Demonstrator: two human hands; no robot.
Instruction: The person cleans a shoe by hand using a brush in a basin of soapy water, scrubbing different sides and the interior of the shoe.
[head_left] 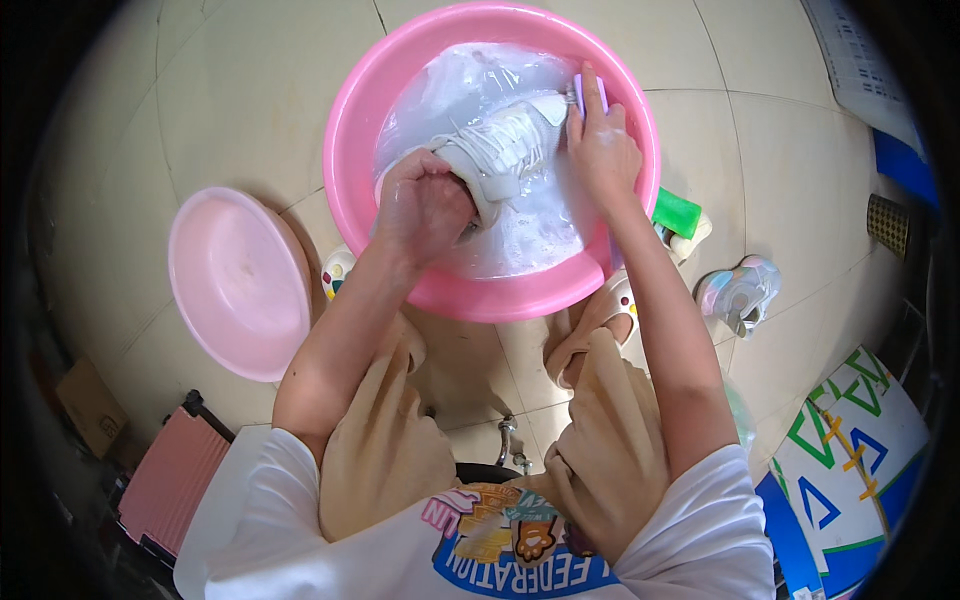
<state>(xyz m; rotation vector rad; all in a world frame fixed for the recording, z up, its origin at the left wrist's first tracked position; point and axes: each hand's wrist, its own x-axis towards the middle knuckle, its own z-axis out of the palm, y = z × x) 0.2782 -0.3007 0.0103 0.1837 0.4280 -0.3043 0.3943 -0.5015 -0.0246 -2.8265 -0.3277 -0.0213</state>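
A wet white lace-up sneaker (505, 142) is held over cloudy, sudsy water in a large pink basin (345, 130). My left hand (425, 200) grips it at the ankle opening, some fingers hidden inside the shoe. At the toe end, my right hand (604, 150) is closed around a small purple brush (591, 95), its index finger stretched along the back. The brush's bristle side touches or nearly touches the toe; the exact contact is hard to see. Some of the shoe's sole is hidden beneath it.
A smaller pale pink basin (240, 280) stands on the tiled floor at left. Right of the big basin lie a green block (677, 213) and another pale sneaker (740, 293). A pink ridged case (175, 480) is at lower left, a printed white-and-blue bag (850, 460) at lower right.
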